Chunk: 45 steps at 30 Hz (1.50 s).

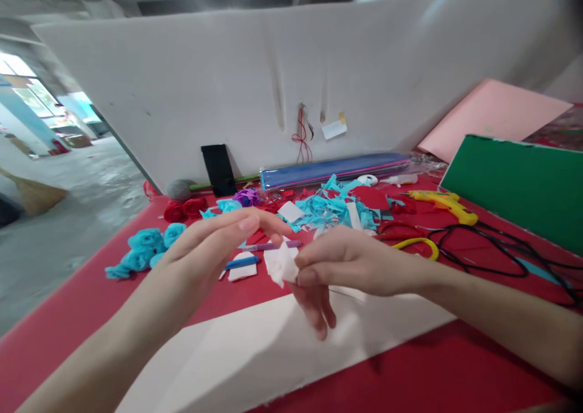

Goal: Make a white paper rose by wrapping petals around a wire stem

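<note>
Right grip [346,261] is closed, thumb and forefinger pinched on a small crumpled white paper piece [281,266], with the remaining fingers hanging down below it. Left grip [204,255] stands apart and loose, fingers stretched toward the right hand, fingertips just above the paper piece; contact with it cannot be confirmed. The paper piece is held in the air above a large white sheet [255,352] that lies flat on the red worktop [68,316]. Just behind the hands on the worktop: a purple pen [266,246], a blue pen [241,262] and a small white slip [243,273] beside it. Further left lie turquoise paper roses [146,246], then red paper roses [184,209] and a purple one [246,197]. A heap of turquoise scraps [328,209] sits centre rear. To the right are a yellow glue gun [444,201], its black cord [492,252] looped over the worktop, and a yellow curved handle [421,243]. A green sheet [523,182] and a pink sheet [492,115] stand at the right edge. A blue roll [337,169] and a black phone [219,170] rest against the white partition [228,85].
</note>
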{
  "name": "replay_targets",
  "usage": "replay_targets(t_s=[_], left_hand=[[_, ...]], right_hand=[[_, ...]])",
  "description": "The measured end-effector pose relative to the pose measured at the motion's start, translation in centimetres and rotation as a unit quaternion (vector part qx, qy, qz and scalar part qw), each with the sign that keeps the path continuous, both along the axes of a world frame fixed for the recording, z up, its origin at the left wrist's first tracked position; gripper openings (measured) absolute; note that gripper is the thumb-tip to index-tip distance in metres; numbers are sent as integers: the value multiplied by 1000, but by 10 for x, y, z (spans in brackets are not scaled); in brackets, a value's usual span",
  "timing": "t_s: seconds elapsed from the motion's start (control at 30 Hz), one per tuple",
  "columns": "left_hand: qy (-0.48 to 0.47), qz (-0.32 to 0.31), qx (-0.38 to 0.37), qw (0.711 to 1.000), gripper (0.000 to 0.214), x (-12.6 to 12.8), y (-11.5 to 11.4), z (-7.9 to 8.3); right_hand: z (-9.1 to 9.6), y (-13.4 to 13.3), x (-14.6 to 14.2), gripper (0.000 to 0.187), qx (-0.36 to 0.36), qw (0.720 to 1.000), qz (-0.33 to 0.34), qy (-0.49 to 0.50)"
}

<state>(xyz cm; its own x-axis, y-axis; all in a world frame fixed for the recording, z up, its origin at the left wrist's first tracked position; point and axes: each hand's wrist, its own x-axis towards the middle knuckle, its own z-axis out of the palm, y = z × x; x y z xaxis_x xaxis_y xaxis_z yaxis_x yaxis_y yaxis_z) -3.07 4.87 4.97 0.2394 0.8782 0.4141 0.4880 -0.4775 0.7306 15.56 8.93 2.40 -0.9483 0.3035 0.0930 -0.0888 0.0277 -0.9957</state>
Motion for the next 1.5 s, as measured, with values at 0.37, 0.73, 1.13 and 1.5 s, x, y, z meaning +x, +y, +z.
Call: replay_targets(t_s=[0.37, 0.73, 1.13, 1.5], left_hand=[[-173, -168, -213, 947, 18, 3, -9, -5], [-212, -194, -237, 928, 14, 15, -19, -8], [-18, -71, -89, 993, 9, 18, -25, -7], [100, -64, 213, 970, 14, 17, -25, -11]], right_hand=[[-25, 17, 0, 27, -92, 978, 160, 93], [-25, 13, 4, 12, -157, 985, 65, 16], [-5, 13, 9, 12, 121, 989, 91, -1], [9, 13, 14, 15, 278, 954, 108, 10]])
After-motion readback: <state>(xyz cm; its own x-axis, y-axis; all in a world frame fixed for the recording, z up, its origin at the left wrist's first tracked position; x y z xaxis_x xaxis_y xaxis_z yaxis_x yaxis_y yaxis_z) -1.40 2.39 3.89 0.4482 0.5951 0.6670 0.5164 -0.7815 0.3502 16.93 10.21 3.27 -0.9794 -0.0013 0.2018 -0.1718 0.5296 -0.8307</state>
